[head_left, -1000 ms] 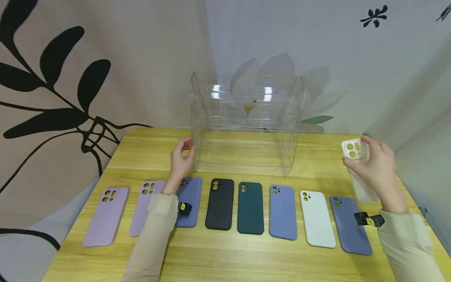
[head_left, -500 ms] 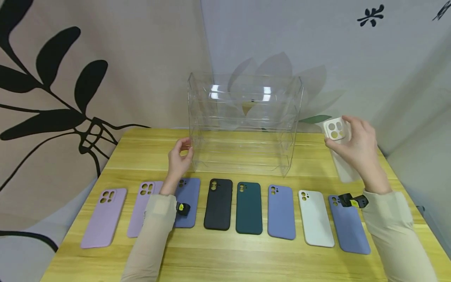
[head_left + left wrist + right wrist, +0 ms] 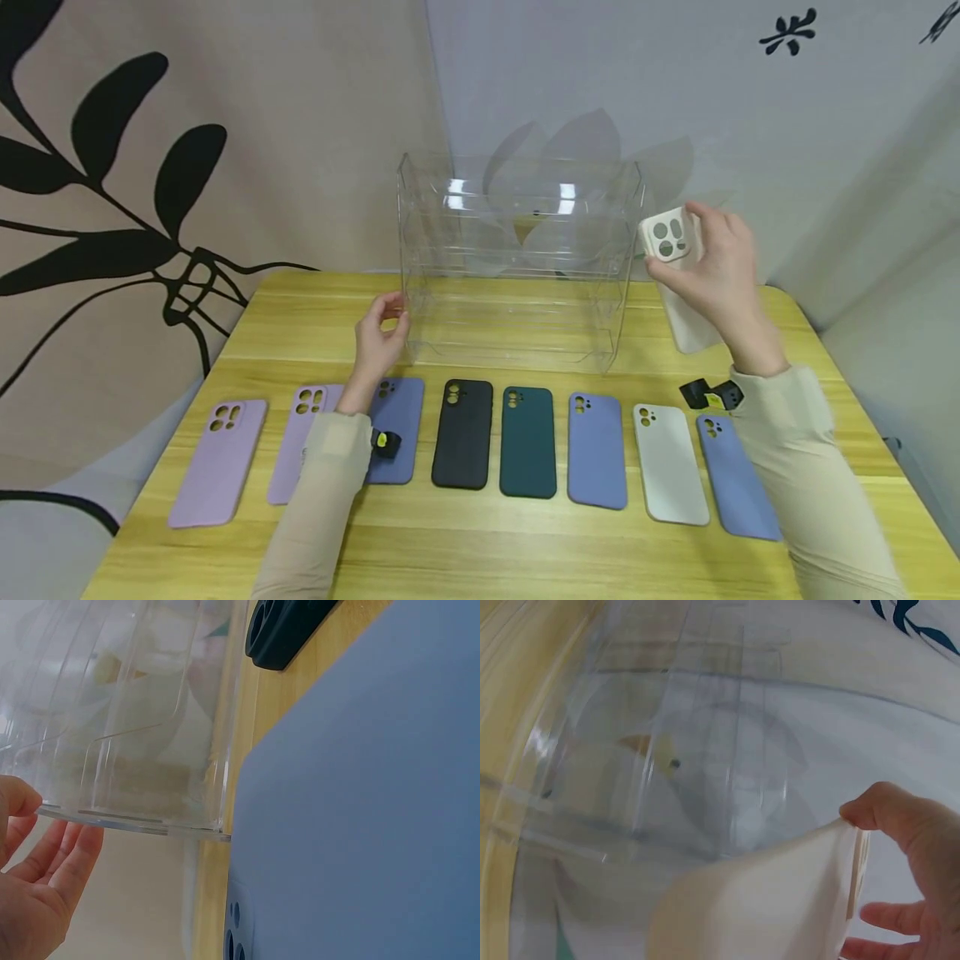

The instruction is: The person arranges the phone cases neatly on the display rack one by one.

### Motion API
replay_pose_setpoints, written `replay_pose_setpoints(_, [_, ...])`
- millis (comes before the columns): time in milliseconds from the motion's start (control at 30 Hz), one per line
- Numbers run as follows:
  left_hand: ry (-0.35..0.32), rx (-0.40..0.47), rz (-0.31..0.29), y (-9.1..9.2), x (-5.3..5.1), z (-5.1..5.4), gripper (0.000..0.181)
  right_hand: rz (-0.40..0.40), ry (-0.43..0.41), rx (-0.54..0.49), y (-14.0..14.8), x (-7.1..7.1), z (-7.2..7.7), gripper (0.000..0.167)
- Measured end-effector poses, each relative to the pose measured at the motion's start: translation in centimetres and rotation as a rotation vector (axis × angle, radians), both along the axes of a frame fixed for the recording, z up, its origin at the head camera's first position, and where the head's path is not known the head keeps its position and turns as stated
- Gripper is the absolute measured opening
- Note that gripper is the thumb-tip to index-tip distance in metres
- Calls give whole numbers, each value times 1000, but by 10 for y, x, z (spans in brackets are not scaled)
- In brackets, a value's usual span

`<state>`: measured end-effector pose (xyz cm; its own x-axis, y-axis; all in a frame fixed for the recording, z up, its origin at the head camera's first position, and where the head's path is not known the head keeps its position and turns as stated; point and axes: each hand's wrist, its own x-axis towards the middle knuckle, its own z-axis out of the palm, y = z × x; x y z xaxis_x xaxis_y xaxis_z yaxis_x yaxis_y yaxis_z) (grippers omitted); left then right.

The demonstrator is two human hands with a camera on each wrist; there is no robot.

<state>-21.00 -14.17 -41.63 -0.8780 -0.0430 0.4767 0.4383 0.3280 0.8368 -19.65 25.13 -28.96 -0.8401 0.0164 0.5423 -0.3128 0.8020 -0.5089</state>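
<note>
A cream-white phone case [image 3: 666,235] with a square camera frame is raised above the table at the right of a clear tiered display rack [image 3: 517,362]. My right hand [image 3: 723,267] pinches its upper end between thumb and fingers. In the right wrist view the phone case [image 3: 757,900] hangs tilted beside the rack [image 3: 634,832], apart from it. My left hand [image 3: 380,335] is at the rack's left side. In the left wrist view the left hand [image 3: 45,881] pinches the rack's side panel [image 3: 150,825], thumb on one face and fingertips on the other.
A row of phone cases lies along the wooden table [image 3: 480,550], including lilac [image 3: 217,467], black [image 3: 463,442], dark green [image 3: 528,446], blue [image 3: 596,454] and white [image 3: 672,467] ones. A patterned curtain [image 3: 337,125] hangs behind the rack.
My right hand has lifted the cream-white phone case up and leftward, closer to the rack. The left hand keeps its place at the rack's side.
</note>
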Motion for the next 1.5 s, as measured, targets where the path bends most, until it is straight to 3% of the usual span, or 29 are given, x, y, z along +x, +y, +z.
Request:
replay_pose_setpoints(367, [23,-10,9,-2,-1,0,25,100,-27,-74,-58,-23,19,83])
replay_pose_setpoints(833, [-1,1,-22,0,-1,6,26,152,-9,-141,-130,-50,38,93])
replay_pose_setpoints(1167, [16,-9,-2,-1,0,6,25,86,-62,-255,-179,-77,51,106])
replay_pose_setpoints(1333, [46,-22,2,0,-1,5,24,25,-36,-321,-199,-90,49,95])
replay_pose_setpoints(1500, [17,-8,-3,0,1,3,25,8,-11,-426,-217,-98,42,85])
